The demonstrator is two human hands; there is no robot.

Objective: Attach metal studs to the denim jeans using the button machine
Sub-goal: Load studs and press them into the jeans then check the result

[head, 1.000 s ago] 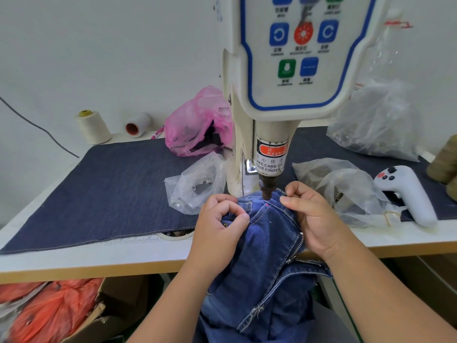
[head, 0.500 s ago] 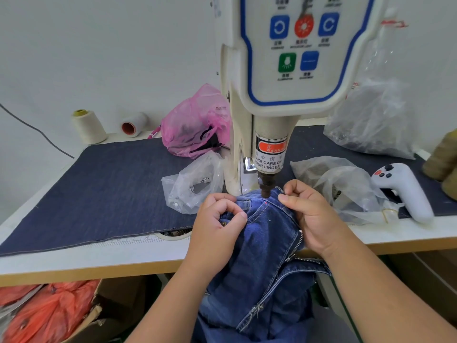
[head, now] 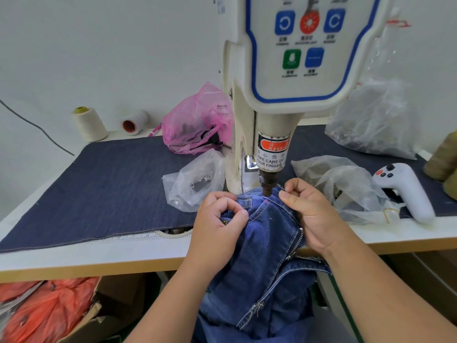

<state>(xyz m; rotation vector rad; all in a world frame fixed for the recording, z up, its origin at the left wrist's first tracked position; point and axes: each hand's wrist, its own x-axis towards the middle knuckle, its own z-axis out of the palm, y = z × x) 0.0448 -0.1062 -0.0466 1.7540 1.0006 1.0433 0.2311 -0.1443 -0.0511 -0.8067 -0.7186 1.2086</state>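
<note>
Two hands hold the denim jeans [head: 267, 243] at the tabletop [head: 123, 253] edge, waistband under the button machine [head: 291, 70] punch [head: 267, 186]. Left hand [head: 217, 229] grip: fingers curled, pinching fabric beside a fitted stud [head: 224, 222]. Right hand [head: 314, 214] grip likewise pinches the waistband. Judged purpose: cloth kept taut and flat, red mark [head: 267, 201] just before the punch, fingers to either side.

One head-worn camera looks forward and down, close over the table [head: 103, 253] edge.

Blue jeans [head: 267, 243], pink bag [head: 195, 122], white controller [head: 405, 191]
</note>
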